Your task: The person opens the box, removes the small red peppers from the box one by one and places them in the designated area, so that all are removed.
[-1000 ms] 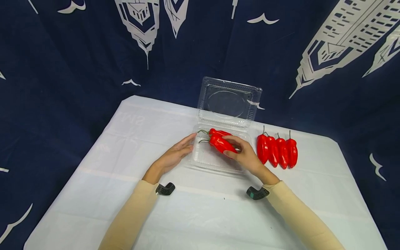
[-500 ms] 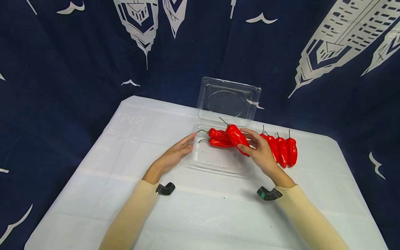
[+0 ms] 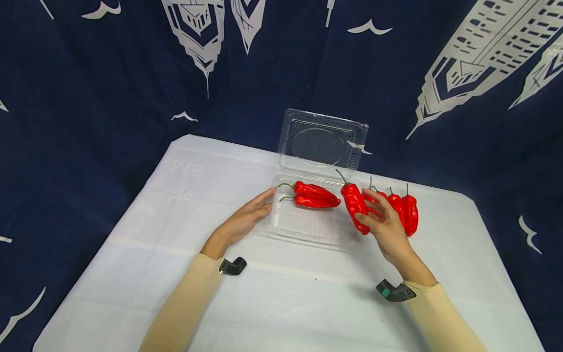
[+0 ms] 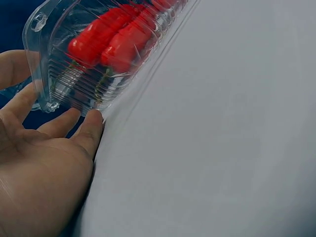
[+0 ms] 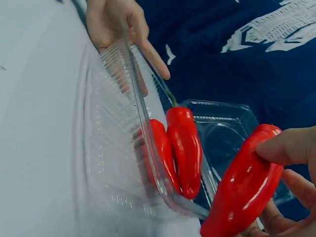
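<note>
My right hand [image 3: 389, 232] pinches a glossy red chili pepper [image 3: 354, 205] between thumb and fingers, its green stem pointing up and away, just right of the clear plastic clamshell container [image 3: 308, 230]. Two more red peppers [image 3: 314, 201] lie side by side in the back half of the container, stems to the left. My left hand [image 3: 244, 220] rests with straight fingers against the container's left wall. In the left wrist view, the fingertips [image 4: 94, 116] meet the ribbed plastic wall. The right wrist view shows the held pepper [image 5: 244, 182] near the container's end.
The container's transparent lid [image 3: 323, 139] stands raised at the back. Several red peppers [image 3: 410, 215] lie in a row on the white-covered table [image 3: 176, 205], right of the container, partly hidden by the right hand. A dark blue printed cloth [image 3: 281, 73] hangs behind.
My right hand has lifted the pepper from over the container and moved it right, past the container's right side. Two peppers stay inside. The left hand has not moved.
</note>
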Motion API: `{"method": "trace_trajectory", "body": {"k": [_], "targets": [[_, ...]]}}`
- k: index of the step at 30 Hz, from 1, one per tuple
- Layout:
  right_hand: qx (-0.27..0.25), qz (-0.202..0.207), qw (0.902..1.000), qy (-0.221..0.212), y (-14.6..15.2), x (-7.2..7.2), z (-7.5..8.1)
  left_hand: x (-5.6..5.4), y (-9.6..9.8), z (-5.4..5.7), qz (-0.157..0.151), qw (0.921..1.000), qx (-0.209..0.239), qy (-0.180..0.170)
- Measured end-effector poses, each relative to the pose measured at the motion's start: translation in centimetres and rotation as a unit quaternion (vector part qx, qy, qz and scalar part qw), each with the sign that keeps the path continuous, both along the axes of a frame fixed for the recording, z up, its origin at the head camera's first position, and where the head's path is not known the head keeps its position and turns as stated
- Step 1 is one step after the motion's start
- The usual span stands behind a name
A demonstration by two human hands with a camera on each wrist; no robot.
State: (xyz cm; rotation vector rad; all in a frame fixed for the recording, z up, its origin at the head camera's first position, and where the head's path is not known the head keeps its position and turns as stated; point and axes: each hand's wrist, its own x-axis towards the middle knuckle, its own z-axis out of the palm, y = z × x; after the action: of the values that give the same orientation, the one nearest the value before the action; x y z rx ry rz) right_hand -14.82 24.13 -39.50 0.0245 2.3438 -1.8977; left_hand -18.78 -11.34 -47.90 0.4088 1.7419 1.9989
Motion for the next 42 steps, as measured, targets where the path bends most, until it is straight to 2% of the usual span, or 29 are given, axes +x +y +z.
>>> {"method": "trace_trajectory", "body": {"k": [9, 17, 22, 26, 42], "targets": [[0.005, -0.036, 0.9992, -0.017, 2.5, 2.4, 0.0, -0.1, 0.0, -0.1, 0.000, 1.0000, 0.001, 0.000], [0.002, -0.048, 0.9974, -0.052, 4.4, 4.2, -0.8, -0.1, 0.1, -0.1, 0.001, 1.0000, -0.003, 0.001], [-0.009, -0.058, 0.9944, -0.087, 4.9, 5.0, -1.6, -0.1, 0.2, -0.1, 0.001, 1.0000, 0.001, 0.004], [0.002, -0.063, 0.9926, -0.104, 5.3, 5.4, -2.1, 0.0, 0.1, 0.0, 0.001, 1.0000, 0.001, -0.002], [0.033, -0.079, 0.9854, -0.147, 5.5, 6.9, -3.9, 0.0, 0.0, -0.1, -0.005, 1.0000, 0.002, 0.000]]}}
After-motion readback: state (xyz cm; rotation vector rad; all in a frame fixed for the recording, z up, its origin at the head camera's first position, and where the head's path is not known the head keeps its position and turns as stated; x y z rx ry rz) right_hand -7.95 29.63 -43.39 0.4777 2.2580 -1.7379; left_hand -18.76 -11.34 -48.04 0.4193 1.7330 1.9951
